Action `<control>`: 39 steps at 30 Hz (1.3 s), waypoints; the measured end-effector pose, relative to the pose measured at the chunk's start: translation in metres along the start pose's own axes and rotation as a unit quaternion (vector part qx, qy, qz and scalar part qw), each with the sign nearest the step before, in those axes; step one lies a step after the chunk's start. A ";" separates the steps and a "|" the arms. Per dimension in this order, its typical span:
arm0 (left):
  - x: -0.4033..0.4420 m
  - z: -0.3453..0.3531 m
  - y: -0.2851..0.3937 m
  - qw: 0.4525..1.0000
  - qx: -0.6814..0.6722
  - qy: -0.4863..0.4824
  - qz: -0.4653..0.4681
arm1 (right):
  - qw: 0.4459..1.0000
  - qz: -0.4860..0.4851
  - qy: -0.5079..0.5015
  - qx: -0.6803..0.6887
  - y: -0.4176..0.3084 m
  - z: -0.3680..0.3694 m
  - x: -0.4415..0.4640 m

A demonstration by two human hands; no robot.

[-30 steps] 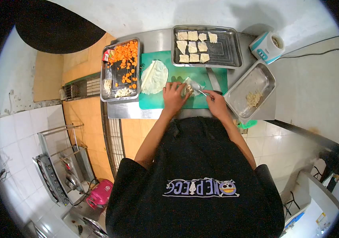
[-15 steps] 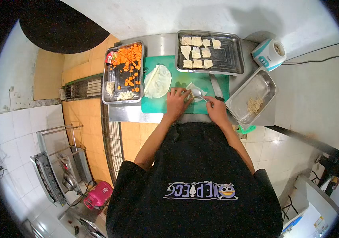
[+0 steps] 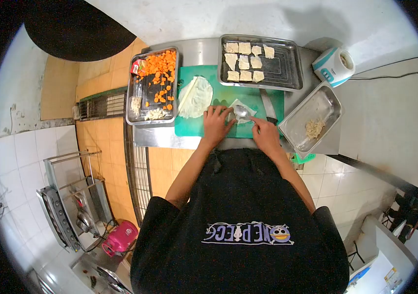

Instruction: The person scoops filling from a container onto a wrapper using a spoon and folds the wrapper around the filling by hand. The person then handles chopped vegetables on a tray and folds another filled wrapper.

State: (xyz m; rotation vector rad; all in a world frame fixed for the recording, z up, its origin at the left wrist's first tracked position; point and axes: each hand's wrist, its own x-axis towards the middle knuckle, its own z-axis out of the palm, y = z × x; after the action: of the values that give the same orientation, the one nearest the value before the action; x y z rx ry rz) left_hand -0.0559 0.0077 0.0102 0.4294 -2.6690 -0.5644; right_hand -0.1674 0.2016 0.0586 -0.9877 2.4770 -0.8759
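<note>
On the green cutting board (image 3: 189, 128), my right hand (image 3: 266, 135) grips a metal spoon (image 3: 242, 112), whose bowl rests over a small pale wrapper piece (image 3: 248, 107). My left hand (image 3: 217, 125) lies at that piece's left edge, thumb and fingertips at its side; whether it pinches the edge is hard to tell. Left of it is a larger pale wrapper sheet (image 3: 195, 98), folded along one side. A knife (image 3: 268, 105) lies to the right, its dark handle near my right hand. The filling under the spoon is mostly hidden.
A tray (image 3: 222, 63) behind the board holds several pale squares. Orange carrot pieces (image 3: 157, 66) fill part of the left tray (image 3: 130, 98). At right are a deep metal pan (image 3: 334, 98) with a pale shredded heap (image 3: 314, 128) and a white-and-teal appliance (image 3: 333, 67).
The spoon has turned and moved from beside the filling to over the wrapper piece. My left hand has shifted slightly away from the filling. The view has tilted a little.
</note>
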 end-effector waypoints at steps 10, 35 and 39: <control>-0.001 0.001 -0.001 1.000 -0.011 -0.004 -0.012 | 0.998 -0.030 -0.001 -0.053 -0.002 -0.003 -0.001; 0.010 -0.003 0.013 0.999 -0.022 0.007 -0.028 | 0.974 -0.055 0.186 0.119 0.007 -0.017 -0.016; 0.014 0.005 0.010 1.000 0.015 -0.012 0.015 | 0.973 0.017 0.175 0.149 0.009 -0.026 -0.013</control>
State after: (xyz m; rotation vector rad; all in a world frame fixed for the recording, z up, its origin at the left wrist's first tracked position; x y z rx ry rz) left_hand -0.0722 0.0133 0.0149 0.3914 -2.7056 -0.5253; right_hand -0.1759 0.2265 0.0732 -0.7352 2.5210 -1.4665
